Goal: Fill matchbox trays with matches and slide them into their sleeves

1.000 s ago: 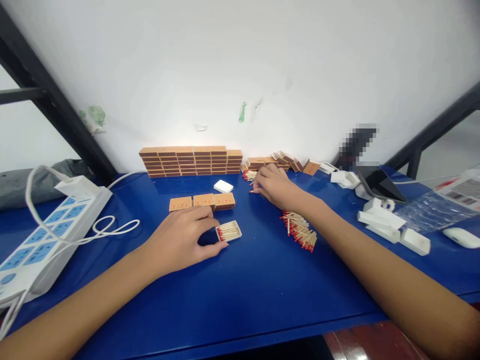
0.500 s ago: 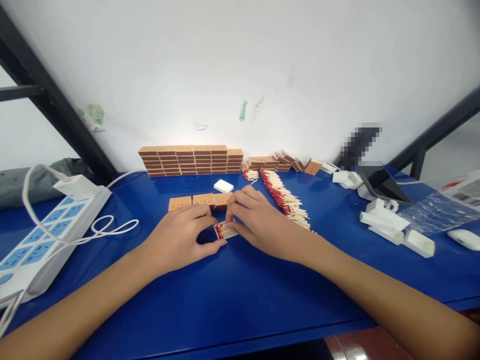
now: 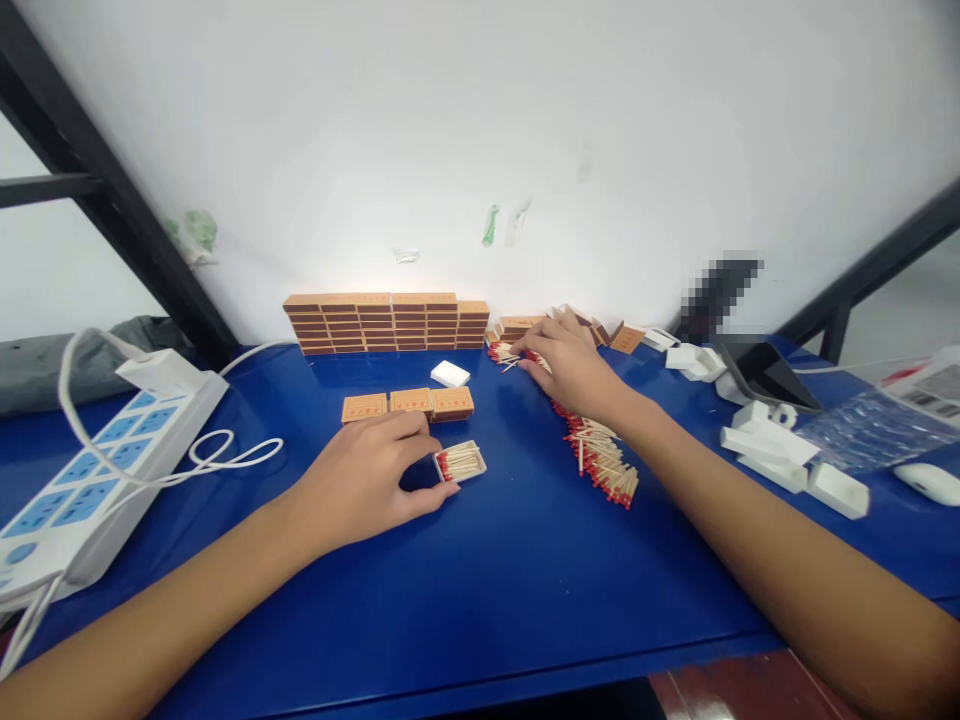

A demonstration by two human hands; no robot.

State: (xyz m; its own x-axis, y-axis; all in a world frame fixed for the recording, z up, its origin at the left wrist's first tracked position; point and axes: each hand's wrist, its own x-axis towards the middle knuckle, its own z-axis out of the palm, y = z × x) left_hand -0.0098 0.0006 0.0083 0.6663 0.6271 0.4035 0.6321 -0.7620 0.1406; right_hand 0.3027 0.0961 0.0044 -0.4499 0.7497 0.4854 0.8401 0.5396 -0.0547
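Observation:
My left hand [image 3: 379,475] holds the left end of a small white matchbox tray [image 3: 471,474] between thumb and fingers. Red-headed matches [image 3: 459,461] lie in the tray, heads to the left. Farther back, my right hand [image 3: 574,370] reaches over a long heap of loose matches [image 3: 600,460], its thumb and fingertips apart with match heads between them. A smaller bunch of matches [image 3: 501,353] lies just left of its fingertips. The hand covers the middle of the heap.
Stacked matchboxes [image 3: 386,325] form a low wall at the back. Three orange matchboxes [image 3: 410,401] and a white tray [image 3: 450,374] sit behind my left hand. A power strip [image 3: 112,470] is at left; white trays [image 3: 772,450] and a tablet-like device [image 3: 769,375] at right.
My right hand has left the matchbox tray and moved right and back to the loose matches. My left hand still holds the tray, whose matches now show fully.

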